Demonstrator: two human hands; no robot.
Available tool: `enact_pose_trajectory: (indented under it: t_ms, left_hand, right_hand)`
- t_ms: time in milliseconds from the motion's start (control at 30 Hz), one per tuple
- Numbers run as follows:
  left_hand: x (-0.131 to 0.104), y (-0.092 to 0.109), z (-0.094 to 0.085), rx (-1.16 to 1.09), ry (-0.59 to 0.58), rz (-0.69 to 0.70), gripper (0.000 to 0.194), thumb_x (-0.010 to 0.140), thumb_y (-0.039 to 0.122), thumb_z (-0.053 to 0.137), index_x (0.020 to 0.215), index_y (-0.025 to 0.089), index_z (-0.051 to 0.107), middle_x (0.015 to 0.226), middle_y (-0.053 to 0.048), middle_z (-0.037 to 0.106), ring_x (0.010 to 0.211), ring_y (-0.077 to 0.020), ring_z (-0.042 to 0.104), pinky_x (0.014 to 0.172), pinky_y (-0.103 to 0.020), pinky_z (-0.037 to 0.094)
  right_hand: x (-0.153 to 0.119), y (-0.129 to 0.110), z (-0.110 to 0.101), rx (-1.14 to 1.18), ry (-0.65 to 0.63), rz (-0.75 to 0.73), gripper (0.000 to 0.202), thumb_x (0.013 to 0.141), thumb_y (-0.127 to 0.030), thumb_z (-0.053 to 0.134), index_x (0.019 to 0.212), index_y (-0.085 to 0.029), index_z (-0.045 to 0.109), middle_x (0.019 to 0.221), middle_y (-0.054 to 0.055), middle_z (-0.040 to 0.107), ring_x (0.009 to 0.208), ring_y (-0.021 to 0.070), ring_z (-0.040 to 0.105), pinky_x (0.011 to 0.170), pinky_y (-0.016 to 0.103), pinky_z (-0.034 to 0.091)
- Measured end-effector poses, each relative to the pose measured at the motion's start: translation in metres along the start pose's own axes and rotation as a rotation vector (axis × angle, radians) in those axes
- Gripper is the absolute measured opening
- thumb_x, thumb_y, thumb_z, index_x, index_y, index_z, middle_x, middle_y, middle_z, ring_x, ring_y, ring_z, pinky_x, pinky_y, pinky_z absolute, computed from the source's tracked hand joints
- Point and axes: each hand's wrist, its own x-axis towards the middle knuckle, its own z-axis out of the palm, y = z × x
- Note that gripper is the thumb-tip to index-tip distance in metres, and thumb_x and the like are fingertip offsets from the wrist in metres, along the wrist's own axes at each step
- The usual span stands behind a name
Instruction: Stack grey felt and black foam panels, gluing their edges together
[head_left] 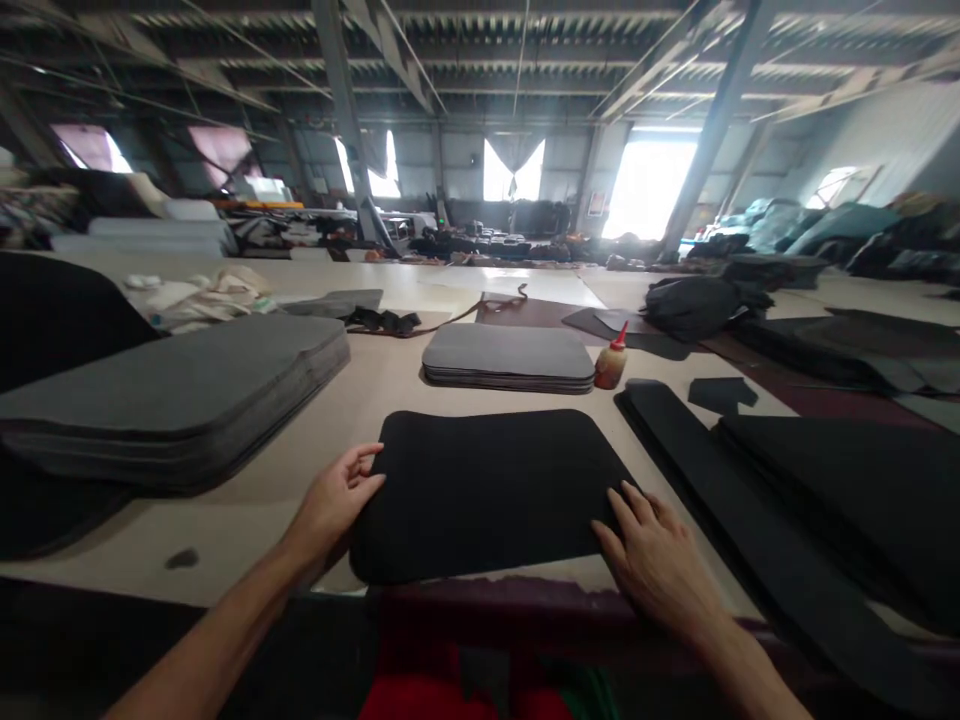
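A black sheet of material (495, 490) with rounded corners lies in front of me at the near edge of the table. My left hand (341, 500) holds its left edge, with thumb and fingertips against the rim. My right hand (652, 550) rests on the sheet's right edge, fingers spread and lying flat. Just beyond stands a neat stack of grey sheets (506, 352) with similar rounded corners. A squeeze bottle (610, 366) with a red nozzle and brownish contents stands at that stack's right end.
A thick pile of large grey sheets (172, 385) occupies the left. Long black strips (720, 500) and black sheets (847, 490) lie at right, near a small dark scrap (721, 394). Farther back are pale cloths (202, 298) and a dark bundle (694, 305).
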Motion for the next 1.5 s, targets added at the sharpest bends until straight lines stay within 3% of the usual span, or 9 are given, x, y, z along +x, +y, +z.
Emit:
enact_pose_trajectory:
  t_ms: [167, 333, 733, 867, 1000, 1100, 1167, 1300, 1500]
  left_hand:
    - [0.048, -0.004, 0.007, 0.241, 0.043, 0.084, 0.055, 0.071, 0.038, 0.061, 0.120, 0.015, 0.061, 0.085, -0.006, 0.071, 0.077, -0.0221, 0.068, 0.070, -0.031, 0.051]
    - [0.065, -0.003, 0.013, 0.425, 0.120, 0.092, 0.047, 0.070, 0.031, 0.064, 0.114, 0.016, 0.066, 0.077, -0.002, 0.068, 0.073, -0.0213, 0.065, 0.069, -0.030, 0.045]
    - [0.049, 0.006, 0.015, 0.744, 0.143, 0.159, 0.039, 0.083, 0.032, 0.055, 0.117, 0.014, 0.062, 0.101, -0.011, 0.067, 0.098, -0.0295, 0.063, 0.086, -0.038, 0.048]
    - [0.029, 0.019, 0.038, 0.894, 0.143, 0.381, 0.040, 0.087, 0.035, 0.057, 0.122, 0.015, 0.061, 0.131, -0.017, 0.057, 0.125, -0.0376, 0.049, 0.104, -0.052, 0.041]
    - [0.007, 0.033, 0.075, 0.846, -0.098, 0.656, 0.043, 0.091, 0.042, 0.060, 0.128, 0.021, 0.060, 0.144, -0.012, 0.052, 0.140, -0.0344, 0.038, 0.113, -0.055, 0.037]
    - [-0.005, 0.040, 0.096, 0.802, -0.358, 0.760, 0.050, 0.089, 0.044, 0.065, 0.134, 0.024, 0.057, 0.146, -0.010, 0.052, 0.139, -0.0318, 0.042, 0.114, -0.052, 0.040]
    - [-0.010, 0.040, 0.104, 0.824, -0.429, 0.794, 0.051, 0.089, 0.043, 0.065, 0.136, 0.026, 0.056, 0.146, -0.009, 0.053, 0.136, -0.0310, 0.047, 0.113, -0.051, 0.042]
    - [-0.012, 0.034, 0.108, 0.883, -0.357, 0.870, 0.047, 0.092, 0.045, 0.060, 0.136, 0.027, 0.057, 0.144, -0.008, 0.056, 0.132, -0.0300, 0.053, 0.110, -0.049, 0.048]
    - [-0.005, 0.027, 0.105, 0.896, -0.201, 1.099, 0.054, 0.085, 0.054, 0.068, 0.133, 0.030, 0.059, 0.137, -0.004, 0.063, 0.121, -0.0273, 0.062, 0.099, -0.039, 0.057]
  right_hand:
    - [-0.005, -0.008, 0.001, -0.120, 0.070, 0.092, 0.052, 0.095, -0.049, 0.044, 0.133, -0.018, 0.063, 0.141, 0.016, 0.055, 0.120, 0.0435, 0.051, 0.086, 0.058, 0.050]
    - [-0.003, -0.015, -0.005, -0.170, 0.037, 0.083, 0.044, 0.096, -0.045, 0.045, 0.128, -0.022, 0.065, 0.138, 0.016, 0.057, 0.119, 0.0414, 0.052, 0.083, 0.055, 0.050]
    - [0.009, -0.013, -0.004, -0.059, 0.009, 0.023, 0.048, 0.098, -0.046, 0.045, 0.133, -0.019, 0.062, 0.137, 0.016, 0.057, 0.119, 0.0376, 0.052, 0.088, 0.051, 0.049]
    - [0.012, -0.011, -0.004, 0.025, -0.001, 0.008, 0.049, 0.098, -0.046, 0.046, 0.136, -0.018, 0.060, 0.140, 0.016, 0.055, 0.124, 0.0363, 0.050, 0.098, 0.052, 0.045]
    - [0.019, -0.006, -0.011, 0.087, -0.057, -0.008, 0.049, 0.098, -0.045, 0.046, 0.139, -0.019, 0.059, 0.142, 0.015, 0.053, 0.128, 0.0349, 0.048, 0.105, 0.050, 0.041]
    - [0.042, 0.005, -0.025, 0.180, -0.166, -0.071, 0.044, 0.094, -0.044, 0.055, 0.128, -0.018, 0.066, 0.136, 0.014, 0.058, 0.126, 0.0333, 0.050, 0.106, 0.045, 0.042]
    - [0.069, 0.018, -0.035, 0.283, -0.191, -0.125, 0.042, 0.091, -0.042, 0.060, 0.123, -0.017, 0.068, 0.131, 0.014, 0.061, 0.125, 0.0316, 0.050, 0.107, 0.042, 0.041]
    - [0.143, 0.056, -0.038, 0.527, -0.016, 0.059, 0.057, 0.083, -0.037, 0.067, 0.134, -0.014, 0.059, 0.135, 0.014, 0.058, 0.125, 0.0295, 0.052, 0.109, 0.038, 0.038]
    - [0.235, 0.103, 0.000, 0.615, 0.154, 0.397, 0.052, 0.079, -0.033, 0.065, 0.126, -0.011, 0.059, 0.112, 0.015, 0.066, 0.108, 0.0307, 0.062, 0.094, 0.039, 0.048]
